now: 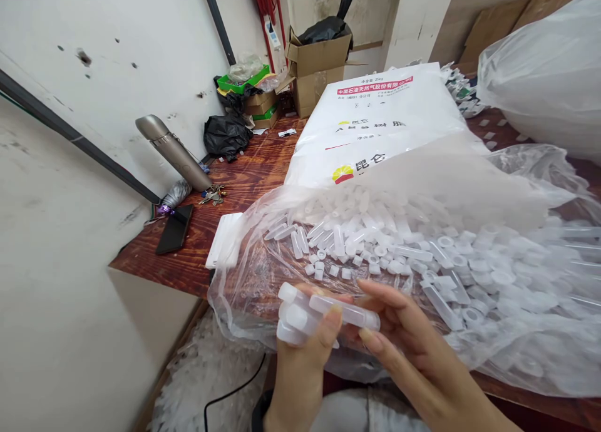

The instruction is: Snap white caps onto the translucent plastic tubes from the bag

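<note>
My left hand [305,363] is closed round a small bundle of translucent white plastic tubes [295,316], their ends pointing left. One more plastic tube [345,312] lies across the top under my left thumb, with a wider cap-like end at its right. My right hand [408,344] has its thumb and fingers about that right end, the thumb touching it and the index finger raised off it. Just beyond, loose tubes [338,239] and small white caps or rings [374,268] are spread on a clear plastic bag [248,244].
A large white printed sack [375,119] lies behind the pile. On the left are a metal flask [173,153], keys [213,196] and a dark phone [174,230]. A cardboard box [317,69] stands at the back. Below the table edge sits a heap of white pieces [201,375].
</note>
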Demonstrator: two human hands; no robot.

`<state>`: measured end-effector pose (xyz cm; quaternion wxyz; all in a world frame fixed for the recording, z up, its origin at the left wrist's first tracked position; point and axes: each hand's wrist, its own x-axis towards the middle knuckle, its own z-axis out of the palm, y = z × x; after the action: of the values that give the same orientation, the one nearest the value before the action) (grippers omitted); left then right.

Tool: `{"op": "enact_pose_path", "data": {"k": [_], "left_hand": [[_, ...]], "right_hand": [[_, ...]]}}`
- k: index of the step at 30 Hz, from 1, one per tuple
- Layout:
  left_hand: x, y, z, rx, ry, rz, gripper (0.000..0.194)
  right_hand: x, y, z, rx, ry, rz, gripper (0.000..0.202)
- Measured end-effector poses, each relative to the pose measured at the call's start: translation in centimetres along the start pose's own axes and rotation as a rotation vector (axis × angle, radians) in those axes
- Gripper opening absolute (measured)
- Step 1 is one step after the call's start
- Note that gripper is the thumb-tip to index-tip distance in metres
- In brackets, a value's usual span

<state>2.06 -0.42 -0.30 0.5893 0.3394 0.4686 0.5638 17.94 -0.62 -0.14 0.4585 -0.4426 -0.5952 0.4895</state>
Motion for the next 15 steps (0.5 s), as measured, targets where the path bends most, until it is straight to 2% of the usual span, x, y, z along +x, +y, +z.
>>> {"op": "enact_pose_path", "data": {"k": [4, 6, 10, 15], "left_hand": [[-0.4, 0.0, 0.1, -0.090, -0.063, -0.095, 0.025], [-0.4, 0.2, 0.1, -0.160, -0.050, -0.139, 0.026], [-0.3, 0.8, 0.2, -0.204, 0.049, -0.135, 0.033], [-0.7, 0.2, -0.2, -0.205, 0.047, -0.113, 0.029]], "right_hand": [[-1.2, 0.8, -0.4, -0.141, -0.036, 0.062, 0.042], [-1.8, 1.4, -0.5, -0.196, -0.027, 0.064, 0.047], [-2.0, 2.3, 0.0, -0.245, -0.036, -0.002, 0.048], [-2.5, 2.3, 0.2, -0.377, 0.022, -0.179, 0.044]]}}
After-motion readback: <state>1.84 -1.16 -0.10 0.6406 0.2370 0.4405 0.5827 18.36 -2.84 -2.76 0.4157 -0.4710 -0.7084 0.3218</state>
